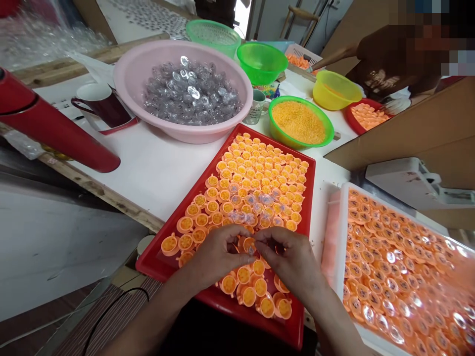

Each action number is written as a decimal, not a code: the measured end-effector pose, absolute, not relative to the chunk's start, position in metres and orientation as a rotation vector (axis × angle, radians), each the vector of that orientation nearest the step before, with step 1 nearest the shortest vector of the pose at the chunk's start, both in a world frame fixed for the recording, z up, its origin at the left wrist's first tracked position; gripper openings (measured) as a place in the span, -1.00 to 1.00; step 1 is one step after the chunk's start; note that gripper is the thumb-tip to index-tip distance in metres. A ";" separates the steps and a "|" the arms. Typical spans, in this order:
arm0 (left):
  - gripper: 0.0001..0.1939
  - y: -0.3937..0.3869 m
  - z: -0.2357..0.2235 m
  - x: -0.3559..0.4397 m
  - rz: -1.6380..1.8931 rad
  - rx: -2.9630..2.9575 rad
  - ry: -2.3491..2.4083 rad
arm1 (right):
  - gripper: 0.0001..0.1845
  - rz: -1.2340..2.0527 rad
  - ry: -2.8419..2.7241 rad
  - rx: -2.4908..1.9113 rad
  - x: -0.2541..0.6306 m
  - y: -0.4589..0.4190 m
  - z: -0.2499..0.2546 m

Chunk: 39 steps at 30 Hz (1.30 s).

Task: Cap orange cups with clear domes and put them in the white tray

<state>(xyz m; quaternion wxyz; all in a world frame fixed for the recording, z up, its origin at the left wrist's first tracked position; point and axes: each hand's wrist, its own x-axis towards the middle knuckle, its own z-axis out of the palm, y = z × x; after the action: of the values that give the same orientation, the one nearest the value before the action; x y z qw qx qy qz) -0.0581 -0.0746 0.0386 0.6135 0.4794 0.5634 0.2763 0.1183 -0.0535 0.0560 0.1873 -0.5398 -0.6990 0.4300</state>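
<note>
Between both hands, over the red tray (152,264), is a small orange toy cup (248,245) with a saucer-like base. My left hand (222,252) pinches it from the left. From the right, my right hand (287,252) has its fingertips closed at the cup's rim, by a shiny clear plastic cap (252,250); fingers partly hide the contact. Rows of similar orange cups with yellow insides fill the tray around the hands. Several loose clear caps (243,217) lie on top of the cups just beyond my fingers.
A pink basin (126,94) of clear caps stands behind the tray. Beyond are a green bowl (326,133) of yellow bits and a yellow bowl (334,94). At right, a white bin (343,212) holds many capped orange cups. A red cylinder (74,133) and dark mug (106,109) stand left.
</note>
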 end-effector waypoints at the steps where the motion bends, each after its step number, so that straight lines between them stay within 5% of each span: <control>1: -0.79 -0.075 0.039 -0.057 0.641 1.092 1.299 | -0.83 1.198 -1.985 -1.516 0.117 -0.054 0.056; 16: -0.77 -0.076 0.035 -0.056 0.777 1.073 1.304 | -0.77 1.044 -2.040 -1.234 0.120 -0.076 0.048; 26: -0.73 -0.076 0.041 -0.058 0.713 0.979 1.233 | -0.93 1.823 -1.129 -1.295 0.123 -0.068 0.040; 31: -0.69 -0.076 0.045 -0.053 0.793 0.877 1.114 | -0.74 1.811 -1.067 -1.254 0.122 -0.068 0.031; 39: -0.74 -0.076 0.044 -0.046 0.856 0.833 1.137 | -0.74 1.813 -0.899 -1.175 0.126 -0.076 0.027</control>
<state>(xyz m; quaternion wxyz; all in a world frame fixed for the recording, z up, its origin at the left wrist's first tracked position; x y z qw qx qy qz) -0.0457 -0.0761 0.0443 0.6788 0.3709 0.5063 0.3812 0.1264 -0.0756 0.0270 0.3902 -0.4622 -0.3538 0.7134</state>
